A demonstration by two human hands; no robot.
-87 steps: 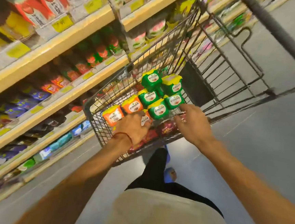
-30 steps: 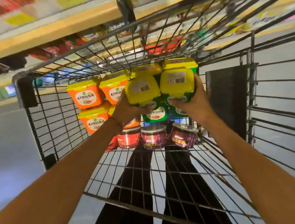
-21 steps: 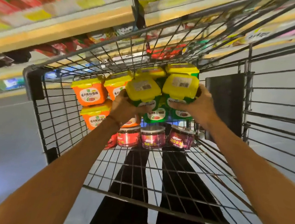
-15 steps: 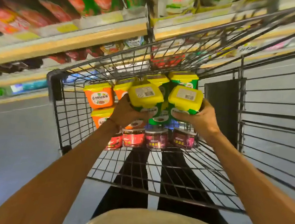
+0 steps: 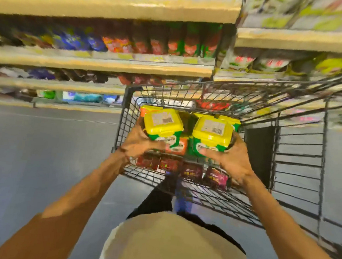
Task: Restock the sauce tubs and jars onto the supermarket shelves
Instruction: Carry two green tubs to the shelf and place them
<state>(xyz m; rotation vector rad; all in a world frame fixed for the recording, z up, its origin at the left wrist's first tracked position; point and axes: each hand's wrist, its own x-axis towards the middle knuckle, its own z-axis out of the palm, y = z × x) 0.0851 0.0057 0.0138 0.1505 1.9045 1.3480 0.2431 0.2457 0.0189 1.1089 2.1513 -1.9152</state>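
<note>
My left hand [image 5: 139,144] grips a green sauce tub with a yellow lid [image 5: 163,124], lifted above the wire cart [image 5: 125,125]. My right hand [image 5: 228,160] grips a second green tub with a yellow lid [image 5: 212,134] beside it. Under them an orange tub [image 5: 177,147] still sits in the cart, partly hidden. A row of small red and purple jars [image 5: 191,170] stands on the cart's floor near me. The frame is blurred by motion.
Supermarket shelves [image 5: 101,64] with yellow edges and rows of packets run across the top, just beyond the cart. Grey floor [image 5: 40,149] lies to the left. The cart's folded child-seat panel [image 5: 257,155] is at the right.
Both hands have lifted the two yellow-lidded tubs higher out of the cart. My view has swung up and left, bringing the shelves squarely into view.
</note>
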